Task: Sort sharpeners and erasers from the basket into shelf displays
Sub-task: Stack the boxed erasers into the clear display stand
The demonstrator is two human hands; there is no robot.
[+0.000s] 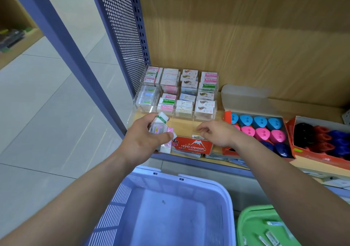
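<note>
Several erasers (161,130) sit gripped in my left hand (144,139), long sides angled up toward the acrylic display (178,94) just beyond. My right hand (216,134) hovers to their right, fingers loosely curled, holding nothing, over the display's front row and nearer to it; I judge it picks and places next.

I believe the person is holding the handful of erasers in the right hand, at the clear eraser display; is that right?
No: the head view shows the left hand holding the erasers at the clear eraser display.
</note>
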